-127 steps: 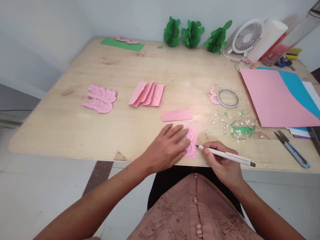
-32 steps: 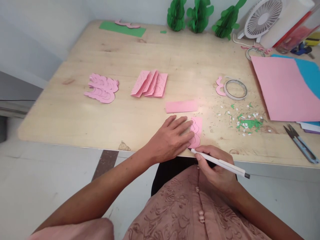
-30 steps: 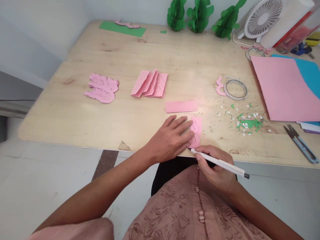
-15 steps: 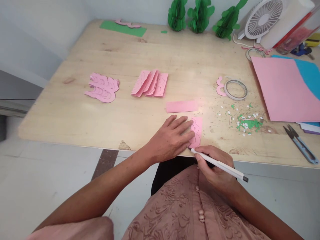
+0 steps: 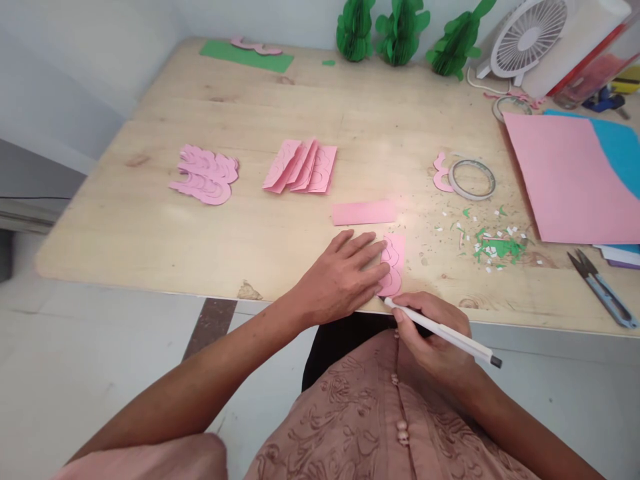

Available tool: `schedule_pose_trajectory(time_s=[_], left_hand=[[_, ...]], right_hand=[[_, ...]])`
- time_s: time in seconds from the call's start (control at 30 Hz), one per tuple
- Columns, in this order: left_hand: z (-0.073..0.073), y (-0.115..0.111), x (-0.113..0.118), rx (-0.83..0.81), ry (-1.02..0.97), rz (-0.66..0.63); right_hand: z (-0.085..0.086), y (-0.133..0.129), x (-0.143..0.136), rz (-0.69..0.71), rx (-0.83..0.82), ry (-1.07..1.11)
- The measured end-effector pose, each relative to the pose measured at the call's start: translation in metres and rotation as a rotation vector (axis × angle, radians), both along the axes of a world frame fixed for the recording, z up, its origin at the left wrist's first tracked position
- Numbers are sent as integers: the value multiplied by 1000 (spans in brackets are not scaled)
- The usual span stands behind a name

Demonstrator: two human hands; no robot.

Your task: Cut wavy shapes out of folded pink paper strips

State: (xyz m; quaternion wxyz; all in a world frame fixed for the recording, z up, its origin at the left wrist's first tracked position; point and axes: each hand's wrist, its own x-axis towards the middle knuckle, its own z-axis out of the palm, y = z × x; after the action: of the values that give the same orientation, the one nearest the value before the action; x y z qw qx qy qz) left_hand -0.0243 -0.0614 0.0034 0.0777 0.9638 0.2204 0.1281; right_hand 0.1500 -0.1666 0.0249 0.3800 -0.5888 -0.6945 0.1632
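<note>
Fingers of the right hand [image 5: 440,357] grip a white pen [image 5: 460,340], its tip down beside the lower edge of a small pink slip [image 5: 397,267] near the front edge of the counter [image 5: 150,233]. The left hand [image 5: 337,283] lies flat with spread fingers, grasping nothing, the fingertips overlapping the slip's left side. Curved, scalloped lines show on the slip (whether the tip touches paper or wood, I cannot tell). I judge the step in hand to be marking the outline; any further stroke would call for steady pressure from the left hand and a light, smooth turn of the pen.

Just beyond the slip lies a plain pink strip [image 5: 364,213]. Farther toward the left edge are folded pink pieces [image 5: 323,170] with drawn curves, then scalloped cut-outs [image 5: 215,190]. On the right side, a tape ring [image 5: 473,197] sits behind green and white scraps [image 5: 505,249], and blue-handled snips [image 5: 606,299] rest near the front edge (blades apart, held by neither hand).
</note>
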Motion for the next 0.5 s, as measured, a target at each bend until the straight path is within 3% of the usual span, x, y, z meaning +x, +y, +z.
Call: schedule_pose_trajectory(time_s=[0.5], left_hand=[[0, 0, 0, -2, 9, -5]], right_hand=[[0, -4, 3, -8, -11, -12]])
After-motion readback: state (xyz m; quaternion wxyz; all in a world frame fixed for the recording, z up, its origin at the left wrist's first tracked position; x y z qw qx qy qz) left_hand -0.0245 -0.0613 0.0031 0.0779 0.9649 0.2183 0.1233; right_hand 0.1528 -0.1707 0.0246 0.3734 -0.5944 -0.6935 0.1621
